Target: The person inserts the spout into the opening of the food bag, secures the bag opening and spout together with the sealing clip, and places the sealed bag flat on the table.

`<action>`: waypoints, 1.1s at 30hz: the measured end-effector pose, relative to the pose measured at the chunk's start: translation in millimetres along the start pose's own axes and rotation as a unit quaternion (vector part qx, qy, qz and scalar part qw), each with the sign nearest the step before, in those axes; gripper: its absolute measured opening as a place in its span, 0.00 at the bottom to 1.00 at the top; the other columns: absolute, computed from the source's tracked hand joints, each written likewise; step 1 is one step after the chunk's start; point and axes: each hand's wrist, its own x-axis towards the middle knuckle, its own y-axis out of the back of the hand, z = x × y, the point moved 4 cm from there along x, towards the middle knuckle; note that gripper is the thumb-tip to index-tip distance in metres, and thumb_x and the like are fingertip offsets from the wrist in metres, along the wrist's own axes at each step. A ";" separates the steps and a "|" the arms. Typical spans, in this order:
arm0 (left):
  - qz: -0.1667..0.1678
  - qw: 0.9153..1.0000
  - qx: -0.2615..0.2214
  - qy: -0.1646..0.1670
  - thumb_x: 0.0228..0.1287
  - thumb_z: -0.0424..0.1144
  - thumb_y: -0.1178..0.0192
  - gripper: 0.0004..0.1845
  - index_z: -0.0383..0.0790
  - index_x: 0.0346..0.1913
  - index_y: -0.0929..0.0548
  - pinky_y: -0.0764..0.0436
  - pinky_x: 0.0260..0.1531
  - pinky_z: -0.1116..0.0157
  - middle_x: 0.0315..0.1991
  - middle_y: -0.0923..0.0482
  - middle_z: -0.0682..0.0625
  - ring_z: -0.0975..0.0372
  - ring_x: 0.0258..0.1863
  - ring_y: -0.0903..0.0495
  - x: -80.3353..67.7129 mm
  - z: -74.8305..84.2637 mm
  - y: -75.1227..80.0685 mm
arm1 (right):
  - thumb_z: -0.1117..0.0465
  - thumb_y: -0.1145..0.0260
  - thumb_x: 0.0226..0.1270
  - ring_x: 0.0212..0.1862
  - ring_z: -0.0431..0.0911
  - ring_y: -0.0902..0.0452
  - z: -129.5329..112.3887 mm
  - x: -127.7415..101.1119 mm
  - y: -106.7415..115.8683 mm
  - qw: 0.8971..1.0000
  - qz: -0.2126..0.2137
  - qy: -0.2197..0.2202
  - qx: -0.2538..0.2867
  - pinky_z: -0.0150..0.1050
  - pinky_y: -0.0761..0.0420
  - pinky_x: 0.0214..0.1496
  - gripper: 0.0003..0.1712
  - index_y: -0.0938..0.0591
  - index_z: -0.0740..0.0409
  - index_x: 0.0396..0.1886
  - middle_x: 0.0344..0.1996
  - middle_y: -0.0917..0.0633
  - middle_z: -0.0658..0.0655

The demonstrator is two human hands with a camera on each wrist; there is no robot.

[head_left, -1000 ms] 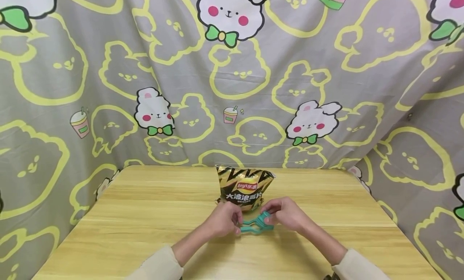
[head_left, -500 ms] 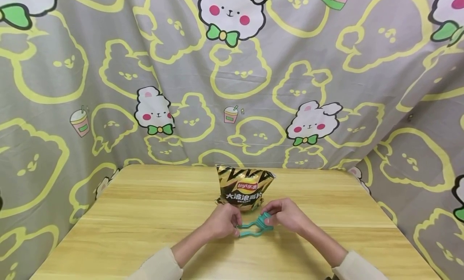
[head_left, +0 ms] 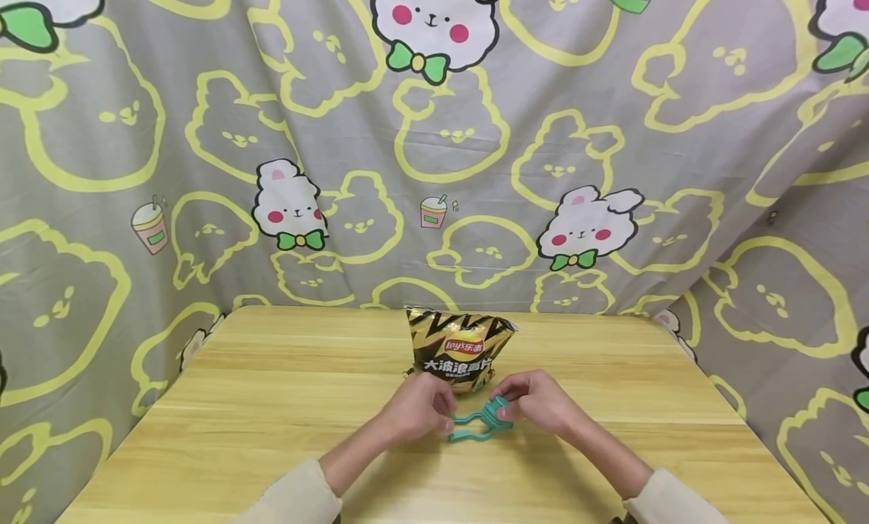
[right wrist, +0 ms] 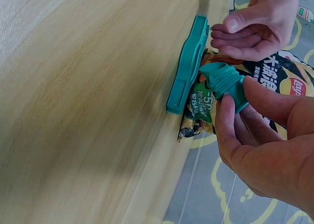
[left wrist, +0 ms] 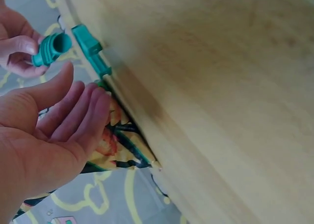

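Note:
A teal bag clip (head_left: 470,436) with two wavy arms lies on the table, its arms spread apart. At its right end is a ribbed, hollow teal spout (right wrist: 226,81), which my right hand (head_left: 539,403) pinches between thumb and fingers. My left hand (head_left: 417,409) is at the clip's left end. In the left wrist view, the left hand (left wrist: 54,130) has its thumb apart from gently bent fingers, with nothing gripped between them. Just behind both hands stands a black and gold Lay's chip bag (head_left: 456,348), its lower edge partly covered by the left hand.
The light wooden table (head_left: 285,358) reaches back to a grey cloth (head_left: 353,147) printed with yellow outlines and white cartoon animals. The same cloth hangs along both sides. Cream sleeves (head_left: 299,494) cover the forearms near the front.
The left fingers have drawn slightly up from the clip's lower arm, after touching its end earlier. The right hand keeps its pinch on the spout, and the bag stands unmoved.

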 end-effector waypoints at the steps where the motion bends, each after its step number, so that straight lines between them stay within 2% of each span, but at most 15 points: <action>1: 0.003 1.000 0.001 -0.002 0.47 0.26 0.24 0.11 0.34 0.35 0.12 0.18 0.32 0.72 0.28 0.14 0.52 0.68 0.27 0.19 0.6 1.0 1.3 | 0.72 0.29 0.56 0.35 0.44 0.18 0.1 0.2 0.0 1.000 0.000 0.000 0.000 0.38 0.16 0.41 0.13 0.13 0.67 0.42 0.31 0.12 0.56; 8: 0.018 1.000 0.012 -0.019 0.52 0.30 0.24 0.08 0.35 0.36 0.11 0.18 0.33 0.72 0.29 0.13 0.51 0.68 0.28 0.18 5.7 14.5 15.5 | 0.72 0.29 0.55 0.35 0.44 0.18 0.6 0.6 0.6 1.000 0.002 0.003 0.004 0.38 0.16 0.40 0.13 0.13 0.68 0.42 0.31 0.12 0.57; 17: 0.027 0.998 0.044 -0.037 0.58 0.33 0.26 0.05 0.37 0.36 0.11 0.18 0.33 0.70 0.29 0.12 0.52 0.67 0.29 0.16 12.0 41.1 37.5 | 0.72 0.29 0.55 0.35 0.44 0.18 1.0 0.5 1.9 1.000 0.006 -0.002 -0.006 0.42 0.16 0.41 0.13 0.12 0.67 0.42 0.31 0.12 0.57; 20: 0.030 0.998 0.048 -0.039 0.59 0.34 0.27 0.04 0.39 0.35 0.11 0.19 0.30 0.70 0.29 0.12 0.53 0.69 0.26 0.18 13.8 50.5 45.5 | 0.72 0.29 0.55 0.35 0.44 0.18 1.3 0.6 2.5 1.000 0.006 -0.004 -0.007 0.42 0.16 0.41 0.13 0.12 0.66 0.42 0.32 0.12 0.57; 25: 0.026 0.997 0.049 -0.054 0.63 0.33 0.29 0.05 0.36 0.39 0.11 0.18 0.27 0.69 0.28 0.12 0.50 0.69 0.20 0.18 17.6 66.2 56.7 | 0.70 0.28 0.56 0.35 0.44 0.18 1.5 0.2 3.9 1.000 0.005 -0.005 -0.010 0.41 0.17 0.40 0.13 0.12 0.66 0.43 0.32 0.12 0.56; 30: 0.038 0.993 0.088 -0.073 0.62 0.35 0.29 0.05 0.38 0.39 0.10 0.17 0.33 0.67 0.30 0.11 0.52 0.67 0.27 0.16 21.5 80.9 67.6 | 0.70 0.28 0.57 0.35 0.44 0.19 1.7 -0.2 4.9 1.000 0.007 -0.006 -0.009 0.44 0.16 0.41 0.13 0.12 0.66 0.43 0.33 0.12 0.56; 33: 0.050 0.991 0.092 -0.078 0.62 0.36 0.28 0.04 0.39 0.38 0.10 0.17 0.32 0.67 0.29 0.11 0.53 0.67 0.28 0.15 23.5 90.3 75.7 | 0.70 0.28 0.56 0.35 0.44 0.19 1.8 -0.2 5.1 1.000 0.008 -0.005 -0.012 0.43 0.16 0.41 0.13 0.12 0.65 0.43 0.32 0.12 0.56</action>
